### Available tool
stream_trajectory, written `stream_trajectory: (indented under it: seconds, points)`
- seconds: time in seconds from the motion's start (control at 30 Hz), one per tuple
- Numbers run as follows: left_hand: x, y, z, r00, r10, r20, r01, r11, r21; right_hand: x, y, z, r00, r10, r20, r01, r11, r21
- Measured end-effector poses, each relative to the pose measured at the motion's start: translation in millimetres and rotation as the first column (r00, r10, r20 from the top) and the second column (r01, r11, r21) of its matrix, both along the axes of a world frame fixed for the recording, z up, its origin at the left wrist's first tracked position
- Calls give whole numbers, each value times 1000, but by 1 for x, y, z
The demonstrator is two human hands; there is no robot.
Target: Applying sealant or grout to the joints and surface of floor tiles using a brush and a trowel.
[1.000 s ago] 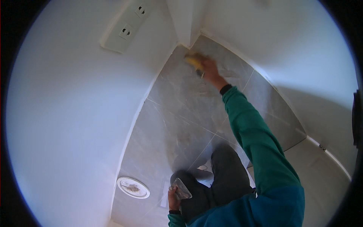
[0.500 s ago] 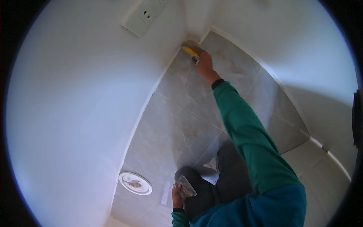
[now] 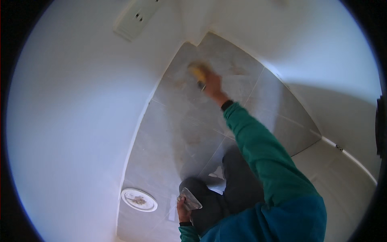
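My right hand (image 3: 212, 85) is closed round a yellow-handled brush (image 3: 197, 73) over the grey tile floor, out toward the far corner. The brush's working end is smeared by motion, so I cannot tell whether it touches the tiles. Low in the view, my left hand (image 3: 184, 209) grips the edge of a shallow, clear plastic container (image 3: 191, 200) close to my knee. What the container holds, if anything, is hard to make out. Brownish dust marks (image 3: 238, 71) streak the tiles beyond my right hand.
A round white lid or dish (image 3: 139, 200) with brown residue lies by the left wall (image 3: 80, 121). The walls meet at a stepped far corner, and an outlet plate (image 3: 136, 18) sits above. My bent legs (image 3: 242, 177) take up the near floor.
My right hand has drawn the brush back from the far corner, nearer to me over the tiles. The whole view has shifted slightly. My left hand still holds the clear container.
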State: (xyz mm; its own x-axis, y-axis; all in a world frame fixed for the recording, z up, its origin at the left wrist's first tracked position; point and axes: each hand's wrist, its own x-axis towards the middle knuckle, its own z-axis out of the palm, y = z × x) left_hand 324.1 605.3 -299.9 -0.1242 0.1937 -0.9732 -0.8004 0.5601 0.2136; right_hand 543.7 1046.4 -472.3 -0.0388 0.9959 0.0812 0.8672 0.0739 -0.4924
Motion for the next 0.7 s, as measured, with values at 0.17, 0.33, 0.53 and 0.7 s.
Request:
stream_trajectory:
  seconds: [0.17, 0.33, 0.53, 0.7]
  points:
    - [3, 1, 4, 994, -99, -38, 100, 994, 39, 47, -49, 11, 926, 57, -373, 18, 981, 194]
    - [6, -6, -2, 1000, -4, 0, 4, 1000, 29, 193, -52, 21, 760, -637, -130, 650, 750, 126]
    - [4, 2, 9, 999, -27, -31, 26, 999, -24, 20, -21, 20, 935, -272, -229, 267, 962, -49]
    - [10, -5, -3, 993, -98, -63, 100, 995, 25, 10, 43, 41, 969, -75, -236, 117, 979, 169]
